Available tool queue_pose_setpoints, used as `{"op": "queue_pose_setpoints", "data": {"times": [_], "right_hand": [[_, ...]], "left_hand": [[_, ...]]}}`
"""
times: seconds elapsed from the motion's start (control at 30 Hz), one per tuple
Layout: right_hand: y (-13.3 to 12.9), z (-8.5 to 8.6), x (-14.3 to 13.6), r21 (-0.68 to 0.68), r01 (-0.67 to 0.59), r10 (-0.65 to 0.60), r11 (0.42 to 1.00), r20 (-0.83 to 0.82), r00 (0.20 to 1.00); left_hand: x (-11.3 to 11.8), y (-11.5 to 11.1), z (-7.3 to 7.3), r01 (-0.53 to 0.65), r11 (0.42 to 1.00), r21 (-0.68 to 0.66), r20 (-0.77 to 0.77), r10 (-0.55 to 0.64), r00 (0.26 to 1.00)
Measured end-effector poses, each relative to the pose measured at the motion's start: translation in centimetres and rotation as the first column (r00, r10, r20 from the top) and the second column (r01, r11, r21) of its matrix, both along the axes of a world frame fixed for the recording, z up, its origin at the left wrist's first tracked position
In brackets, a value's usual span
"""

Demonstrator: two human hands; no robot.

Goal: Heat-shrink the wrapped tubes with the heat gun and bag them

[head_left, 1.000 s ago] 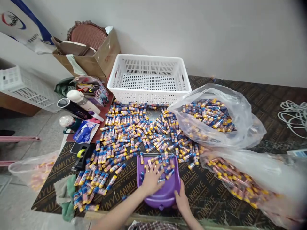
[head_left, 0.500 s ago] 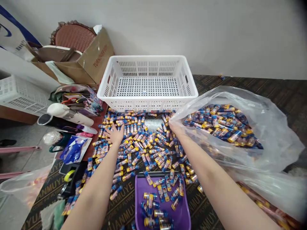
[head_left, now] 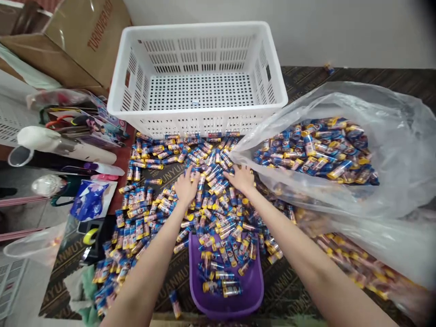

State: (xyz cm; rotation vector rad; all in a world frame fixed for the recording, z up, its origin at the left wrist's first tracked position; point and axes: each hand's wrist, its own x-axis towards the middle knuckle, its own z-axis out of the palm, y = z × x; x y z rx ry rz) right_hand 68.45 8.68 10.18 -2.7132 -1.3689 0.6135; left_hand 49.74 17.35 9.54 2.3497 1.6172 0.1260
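Beyond the pan (head_left: pixel 235 306), our left hand (head_left: pixel 185 185) and right hand (head_left: pixel 241 180) have drawn closer together — fingers spread on the tubes (head_left: pixel 226 225), gripping none we can see. Tubes lie inside the pan and bunch thicker beyond it — more now crowd its mouth.

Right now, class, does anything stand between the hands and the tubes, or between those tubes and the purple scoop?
Nothing visible blocks the left hand or the right hand: both are among the tubes. Between those tubes and the scoop, only more tubes lie, reaching its far edge.
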Motion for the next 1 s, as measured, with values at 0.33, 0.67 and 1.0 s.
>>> {"op": "queue_pose_setpoints", "data": {"times": [0.33, 0.67, 1.0], "right_hand": [[-10.2, -1.4, -6.8, 0.096, 0.131, -0.103, 0.987, -0.254, 0.962], [-20.2, -1.4, -14.6, 0.158, 0.116, -0.047, 0.981, -0.385, 0.922], [-30.3, 5.1, -17.7, 0.459, -0.091, 0.308, 0.884, -0.423, 0.853]], "left_hand": [[0.1, -8.0, -1.9, 0.245, 0.893, -0.378, 0.238, -0.162, 0.958], [-3.9, -12.9, -0.2, 0.417, 0.772, -0.48, 0.185, -0.375, 0.908], [-5.8, -19.2, 2.0, 0.575, 0.75, -0.328, 0.039, -0.597, 0.801]]}}
